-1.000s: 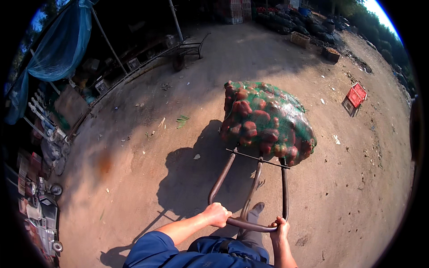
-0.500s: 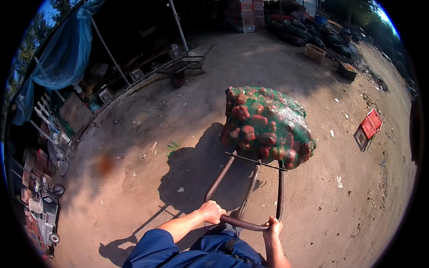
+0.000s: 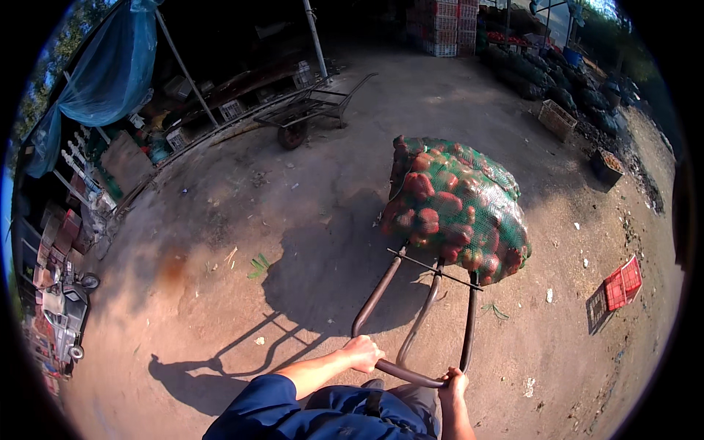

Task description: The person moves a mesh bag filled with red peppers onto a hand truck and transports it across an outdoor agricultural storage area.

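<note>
A metal hand cart (image 3: 422, 323) stands in front of me on bare dirt, carrying a big green net sack (image 3: 455, 205) stuffed with red produce. My left hand (image 3: 363, 353) grips the left end of the cart's curved handle bar. My right hand (image 3: 453, 383) grips the bar's right end. Both forearms come in from the lower edge, the left in a blue sleeve. The cart's wheels are hidden under the sack.
A second, unloaded cart (image 3: 308, 110) stands further ahead near a shed with a blue tarp (image 3: 103, 81). A red plastic crate (image 3: 622, 284) lies on the right. Stacked crates (image 3: 444, 26) and dark sacks (image 3: 535, 77) line the far side. Parked scooters (image 3: 62, 315) are at left.
The cart and I have rolled forward over the dirt. The red crate has slid back on the right, and the second cart and stacked crates appear closer. Both hands keep their grip.
</note>
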Tool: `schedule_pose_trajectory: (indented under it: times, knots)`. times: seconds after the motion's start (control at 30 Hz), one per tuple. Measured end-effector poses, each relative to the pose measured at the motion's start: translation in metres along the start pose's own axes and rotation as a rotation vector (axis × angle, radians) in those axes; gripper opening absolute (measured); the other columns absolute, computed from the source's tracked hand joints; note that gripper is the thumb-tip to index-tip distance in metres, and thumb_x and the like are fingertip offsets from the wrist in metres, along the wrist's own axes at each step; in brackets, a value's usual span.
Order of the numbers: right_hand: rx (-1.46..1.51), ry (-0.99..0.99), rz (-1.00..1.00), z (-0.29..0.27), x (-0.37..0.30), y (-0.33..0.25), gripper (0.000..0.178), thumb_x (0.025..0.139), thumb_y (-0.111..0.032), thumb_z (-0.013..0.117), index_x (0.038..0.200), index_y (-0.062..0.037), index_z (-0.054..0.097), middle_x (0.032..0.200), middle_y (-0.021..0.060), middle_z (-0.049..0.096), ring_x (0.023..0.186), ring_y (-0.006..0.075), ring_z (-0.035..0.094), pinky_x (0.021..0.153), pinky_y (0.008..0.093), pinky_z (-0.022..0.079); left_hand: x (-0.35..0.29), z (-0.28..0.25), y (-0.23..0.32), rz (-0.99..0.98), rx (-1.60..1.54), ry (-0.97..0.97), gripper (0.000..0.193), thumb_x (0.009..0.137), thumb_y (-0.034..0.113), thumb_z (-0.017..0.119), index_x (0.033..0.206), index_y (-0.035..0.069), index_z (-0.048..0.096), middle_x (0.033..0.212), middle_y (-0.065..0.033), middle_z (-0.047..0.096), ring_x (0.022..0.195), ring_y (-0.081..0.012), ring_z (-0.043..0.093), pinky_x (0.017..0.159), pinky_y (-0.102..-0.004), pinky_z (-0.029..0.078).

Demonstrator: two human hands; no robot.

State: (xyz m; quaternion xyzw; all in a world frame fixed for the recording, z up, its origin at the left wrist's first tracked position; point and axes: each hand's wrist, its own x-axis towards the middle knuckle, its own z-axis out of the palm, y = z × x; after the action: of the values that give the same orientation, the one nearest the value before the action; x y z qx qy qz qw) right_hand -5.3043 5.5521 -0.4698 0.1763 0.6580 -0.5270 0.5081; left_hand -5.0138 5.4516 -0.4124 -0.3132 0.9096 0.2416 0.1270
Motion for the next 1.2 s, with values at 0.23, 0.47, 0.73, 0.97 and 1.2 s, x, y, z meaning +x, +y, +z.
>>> schedule_pose_trajectory:
  times: [0.23, 0.47, 0.73, 0.97, 1.2]
  knots:
    - [0.037, -0.051, 0.029, 0.11, 0.07, -0.122, 0.005, 0.075, -0.006, 0.051, 0.072, -0.0063, 0.046, 0.058, 0.0036, 0.04, 0.043, 0.0162, 0.04, 0.041, 0.03, 0.036, 0.128, -0.08, -0.064, -0.069, -0.038, 0.039, 0.021, 0.063, 0.024, 0.06, 0.079, 0.011, 0.066, 0.071, -0.012, 0.066, 0.071, -0.0296, 0.066, 0.07, -0.0429, 0.048]
    - [-0.038, -0.068, -0.046, 0.24, 0.141, -0.227, 0.004, 0.079, -0.006, 0.049, 0.079, -0.0024, 0.051, 0.061, 0.0049, 0.043, 0.047, 0.0165, 0.043, 0.042, 0.031, 0.038, 0.25, -0.18, -0.139, -0.135, -0.046, 0.009, 0.024, 0.061, 0.019, 0.061, 0.083, 0.011, 0.069, 0.074, -0.0141, 0.067, 0.075, -0.0314, 0.066, 0.068, -0.0426, 0.051]
    - [-0.062, -0.108, -0.032, 0.333, 0.248, -0.356, 0.005, 0.079, -0.009, 0.05, 0.079, -0.0045, 0.052, 0.059, 0.0021, 0.043, 0.045, 0.0158, 0.042, 0.044, 0.0308, 0.037, 0.397, -0.26, -0.191, -0.14, -0.138, 0.053, 0.025, 0.061, 0.019, 0.06, 0.082, 0.011, 0.068, 0.074, -0.0146, 0.067, 0.075, -0.0313, 0.066, 0.067, -0.0427, 0.051]
    - [-0.122, -0.118, 0.061, 0.417, 0.334, -0.475, 0.011, 0.077, -0.008, 0.051, 0.069, -0.0113, 0.044, 0.056, -0.0006, 0.039, 0.042, 0.0125, 0.038, 0.042, 0.0278, 0.036, 0.532, -0.297, -0.239, -0.113, -0.174, 0.108, 0.022, 0.063, 0.021, 0.057, 0.08, 0.009, 0.065, 0.071, -0.0146, 0.066, 0.069, -0.032, 0.065, 0.064, -0.0439, 0.05]
    - [-0.136, -0.19, 0.057, 0.517, 0.426, -0.564, 0.008, 0.075, -0.009, 0.051, 0.069, -0.0099, 0.045, 0.056, 0.0003, 0.038, 0.042, 0.0147, 0.039, 0.043, 0.0311, 0.038, 0.634, -0.374, -0.308, -0.172, -0.212, 0.101, 0.02, 0.064, 0.021, 0.058, 0.079, 0.009, 0.064, 0.069, -0.0136, 0.065, 0.071, -0.0316, 0.065, 0.069, -0.0434, 0.048]
